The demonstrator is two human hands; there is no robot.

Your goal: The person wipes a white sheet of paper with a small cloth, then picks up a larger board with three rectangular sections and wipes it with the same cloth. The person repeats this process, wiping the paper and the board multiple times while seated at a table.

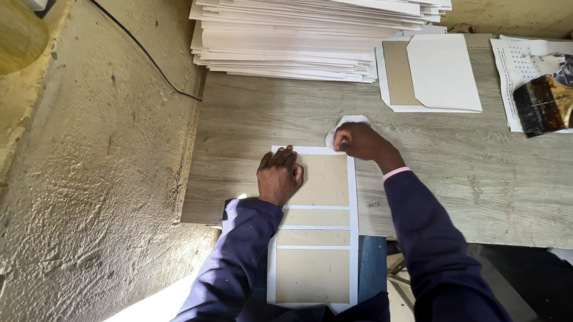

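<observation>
A long white sheet with several tan board panels stuck on it lies across the near edge of the wooden table, its lower half hanging past the edge. My left hand rests flat on the upper left of the top panel. My right hand is closed around a small white cloth at the sheet's top right corner.
A tall stack of white sheets fills the back of the table. Beside it lies a smaller sheet with a tan panel. A wide glue brush rests on printed paper at the right. A black cable runs along the rough wall on the left.
</observation>
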